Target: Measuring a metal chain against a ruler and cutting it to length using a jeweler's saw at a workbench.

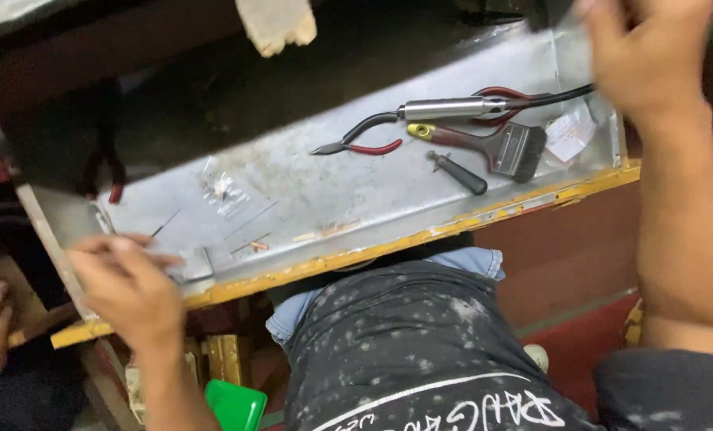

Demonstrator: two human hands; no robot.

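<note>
My left hand (pixel 129 283) pinches a small metal plate (pixel 195 266) at the near corner of the bench (pixel 308 179), steadying it. My right hand (pixel 652 48) hovers loosely open, holding nothing (blurred), beyond the brush (pixel 500 148) and pliers (pixel 356 140) at the bench's far end.

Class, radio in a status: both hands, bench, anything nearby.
Left hand fingers on a small metal piece at the bench edge. Right hand raised, blurred. Pliers, brush mid-bench.

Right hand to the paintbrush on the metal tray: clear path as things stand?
Probably yes. The right hand is raised at the tray's far corner, just beyond the paintbrush. Nothing lies over the brush; only the corded metal tool and pliers lie beside it.
</note>
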